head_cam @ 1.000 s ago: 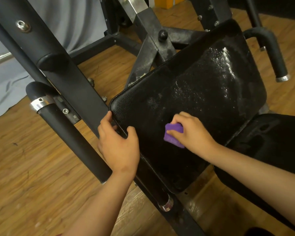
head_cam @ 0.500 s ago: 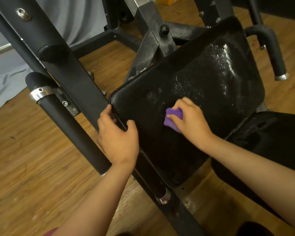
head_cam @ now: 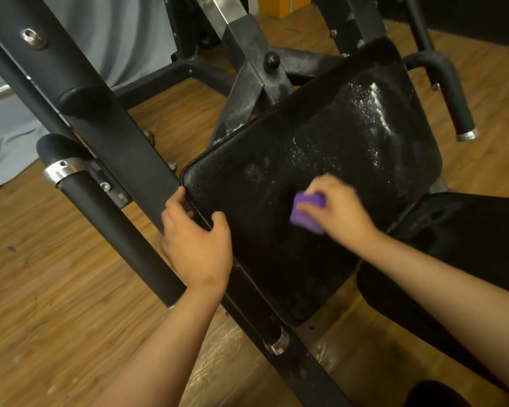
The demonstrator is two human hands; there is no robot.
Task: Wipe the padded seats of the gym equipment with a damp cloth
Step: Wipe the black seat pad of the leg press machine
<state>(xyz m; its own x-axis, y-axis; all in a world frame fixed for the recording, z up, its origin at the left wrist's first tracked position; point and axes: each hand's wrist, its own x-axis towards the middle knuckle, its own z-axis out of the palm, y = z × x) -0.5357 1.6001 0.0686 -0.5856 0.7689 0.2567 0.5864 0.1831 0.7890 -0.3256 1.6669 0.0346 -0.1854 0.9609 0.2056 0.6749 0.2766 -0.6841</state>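
A black padded seat [head_cam: 276, 148] fills the middle of the view, tilted, with white wet specks across its upper right part. My right hand [head_cam: 340, 211] presses a folded purple cloth [head_cam: 306, 215] flat on the pad near its middle. My left hand [head_cam: 197, 245] grips the pad's left edge, thumb on top and fingers curled under the rim. A second black pad [head_cam: 459, 230] lies lower right, partly behind my right forearm.
A thick black steel frame beam [head_cam: 106, 124] runs diagonally at left, with a foam roller handle [head_cam: 115, 227] beside it. Another padded handle [head_cam: 450, 92] sticks out at upper right. Wooden floor [head_cam: 41, 289] surrounds the machine; grey fabric [head_cam: 9, 127] hangs at left.
My right hand has slid the purple cloth a short way up the pad towards the wet specks. My left hand has kept its grip on the pad's edge.
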